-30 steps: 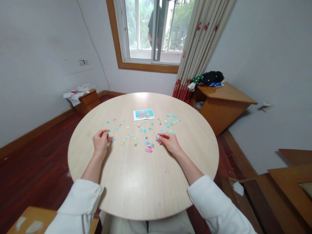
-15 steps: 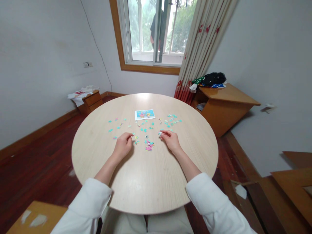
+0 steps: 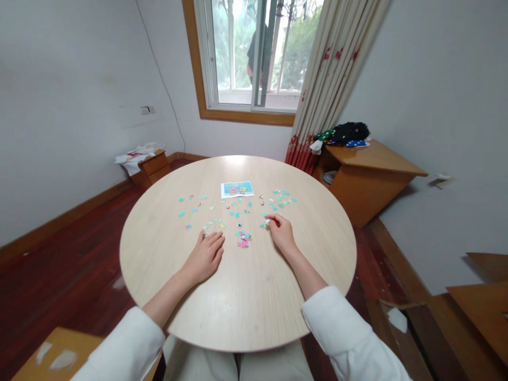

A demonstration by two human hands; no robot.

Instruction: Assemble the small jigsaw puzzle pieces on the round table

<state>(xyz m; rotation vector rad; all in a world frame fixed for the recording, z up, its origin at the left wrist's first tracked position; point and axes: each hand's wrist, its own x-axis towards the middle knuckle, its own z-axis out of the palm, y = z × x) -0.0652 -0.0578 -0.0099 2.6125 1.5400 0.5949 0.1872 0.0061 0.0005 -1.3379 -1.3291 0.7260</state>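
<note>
Left fingers (image 3: 215,239) spread over round, wood-grained tabletop (image 3: 238,296); right fingers (image 3: 275,217) at knobbed puzzle pieces (image 3: 263,226), pinch unclear

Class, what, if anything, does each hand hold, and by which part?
The right hand seems to pinch a puzzle piece; too small to tell by which part. The left hand visibly holds nothing.

Ahead, a sliding window (image 3: 232,58) in a wooden frame (image 3: 246,117), with a dark-clothed person (image 3: 252,54) partly visible outside. Alongside, a pale curtain (image 3: 323,63) with red motifs, near a wooden cabinet (image 3: 367,188) topped by heaped cloths (image 3: 350,132) (one blue with white dots). To the left, a wall socket (image 3: 148,110) near a dangling cable (image 3: 163,84), and white cloth (image 3: 133,159) on a low wooden chest (image 3: 154,167). Below, dark red flooring (image 3: 71,225).
</note>
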